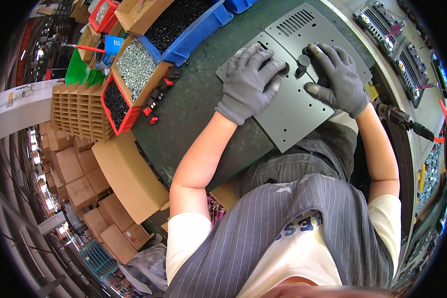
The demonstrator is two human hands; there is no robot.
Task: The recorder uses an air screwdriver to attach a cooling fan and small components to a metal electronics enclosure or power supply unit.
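Note:
Two flat grey metal plates with small holes lie side by side under my gloved hands. My left hand [251,74] rests on the left plate [289,116], its fingers spread and slightly bent, the index fingertip beside a dark round spot. My right hand [340,77] lies over the right plate [303,25], which has a row of slots. Its thumb and index finger are apart. Near its fingertips, by the seam between the plates, stands a short black round knob-like piece [303,61]. Something dark under the right palm is partly hidden.
The plates lie on a dark green worktop [184,114]. To the left are a box of silver screws [136,67], a red bin of black screws [115,102], a blue bin [196,32] and small black-and-red parts [156,97]. At right, a black power tool [405,119] hangs beside a rail.

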